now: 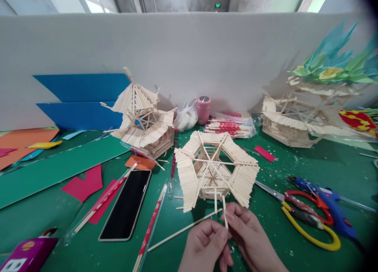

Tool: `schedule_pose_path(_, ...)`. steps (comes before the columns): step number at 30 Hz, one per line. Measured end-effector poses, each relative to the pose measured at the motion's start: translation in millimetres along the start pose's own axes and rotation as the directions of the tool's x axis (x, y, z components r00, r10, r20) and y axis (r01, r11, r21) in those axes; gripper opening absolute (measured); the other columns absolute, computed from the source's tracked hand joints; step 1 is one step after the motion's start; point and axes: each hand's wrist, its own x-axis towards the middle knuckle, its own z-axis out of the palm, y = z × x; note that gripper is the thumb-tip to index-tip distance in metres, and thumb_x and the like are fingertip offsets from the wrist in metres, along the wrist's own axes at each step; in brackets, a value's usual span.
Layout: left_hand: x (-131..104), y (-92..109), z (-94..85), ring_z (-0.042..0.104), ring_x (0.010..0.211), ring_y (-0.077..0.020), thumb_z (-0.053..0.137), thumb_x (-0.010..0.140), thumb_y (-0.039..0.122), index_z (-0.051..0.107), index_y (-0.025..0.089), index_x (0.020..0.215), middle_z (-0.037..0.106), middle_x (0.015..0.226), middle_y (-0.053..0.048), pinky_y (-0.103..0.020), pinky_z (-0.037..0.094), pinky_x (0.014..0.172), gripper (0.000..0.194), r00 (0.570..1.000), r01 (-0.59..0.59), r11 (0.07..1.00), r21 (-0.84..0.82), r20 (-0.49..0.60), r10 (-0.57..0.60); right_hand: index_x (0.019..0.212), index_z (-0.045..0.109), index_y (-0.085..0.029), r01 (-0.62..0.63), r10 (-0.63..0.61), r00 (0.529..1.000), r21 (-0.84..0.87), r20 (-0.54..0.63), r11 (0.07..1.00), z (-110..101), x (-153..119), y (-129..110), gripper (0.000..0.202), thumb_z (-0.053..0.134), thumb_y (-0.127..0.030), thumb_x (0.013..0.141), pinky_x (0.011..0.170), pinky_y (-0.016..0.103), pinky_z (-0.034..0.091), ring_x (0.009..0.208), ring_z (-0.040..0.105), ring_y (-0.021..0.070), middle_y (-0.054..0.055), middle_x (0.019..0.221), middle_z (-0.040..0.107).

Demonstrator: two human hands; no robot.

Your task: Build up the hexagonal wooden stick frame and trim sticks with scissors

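Observation:
A six-sided structure of thin wooden sticks (186, 175) sits at the middle of the green table, with crossing sticks over its open centre. Just below its front edge, my right hand (248, 230) pinches a short wooden stick (225, 211). Close beside it, my left hand (206, 240) has thumb and fingers pressed together at the lower end of that same stick. Another short stick (215, 201) stands out from the front of the structure. A long stick (183, 230) lies on the table to the left of my left hand.
Scissors (310, 220) and a blue glue gun (327, 205) lie right. Left are a phone (125, 205), packaged sticks (150, 224) and a purple box (31, 250). Behind stand a stick tower (141, 122), a pink container (203, 109) and another stick structure (286, 122).

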Motion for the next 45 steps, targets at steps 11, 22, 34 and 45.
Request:
schedule_pose_path(11, 4, 10, -7.7, 0.038, 0.033, -0.0036, 0.066, 0.061, 0.037, 0.061, 0.011, 0.061, 0.054, 0.041, 0.002, -0.016, 0.023, 0.037, 0.026, 0.979, -0.117, 0.993, -0.029, -0.171, 0.111, 0.058, 0.050, -0.016, 0.050, -0.055, 0.997, -0.085, -0.061, 0.995, 2, 10, -8, 0.027, 0.067, -0.036, 0.063, 0.047, 0.020, 0.027, 0.049, 0.032, 0.0071, -0.006, 0.051, 0.040)
schedule_pose_path(22, 0, 15, -1.8, 0.036, 0.038, -0.0046, 0.059, 0.069, 0.023, 0.059, 0.012, 0.061, 0.050, 0.044, 0.003, -0.017, 0.024, 0.039, 0.014, 0.972, -0.118, 0.993, -0.002, -0.206, 0.115, 0.062, 0.049, -0.016, 0.039, -0.047, 0.996, -0.102, -0.074, 0.994, 2, 11, -9, 0.027, 0.067, -0.038, 0.063, 0.048, 0.021, 0.027, 0.051, 0.034, 0.0076, -0.006, 0.054, 0.041)
schedule_pose_path(34, 7, 7, -9.3, 0.037, 0.033, -0.0033, 0.058, 0.066, 0.021, 0.059, 0.012, 0.062, 0.052, 0.042, 0.003, -0.016, 0.023, 0.037, 0.010, 0.977, -0.108, 0.994, 0.034, -0.181, 0.113, 0.060, 0.050, -0.016, 0.060, -0.068, 0.996, -0.122, -0.065, 0.991, 2, 14, -8, 0.026, 0.066, -0.036, 0.065, 0.049, 0.021, 0.028, 0.052, 0.033, 0.0082, -0.005, 0.054, 0.041)
schedule_pose_path(45, 13, 2, -14.4, 0.037, 0.030, -0.0027, 0.062, 0.063, 0.032, 0.061, 0.011, 0.059, 0.053, 0.039, 0.003, -0.015, 0.023, 0.033, 0.021, 0.974, -0.135, 0.991, 0.000, -0.186, 0.132, 0.056, 0.050, -0.016, 0.072, -0.079, 0.995, -0.092, -0.066, 0.993, 5, 16, -7, 0.027, 0.067, -0.036, 0.062, 0.048, 0.021, 0.030, 0.050, 0.036, 0.0085, -0.005, 0.052, 0.043)
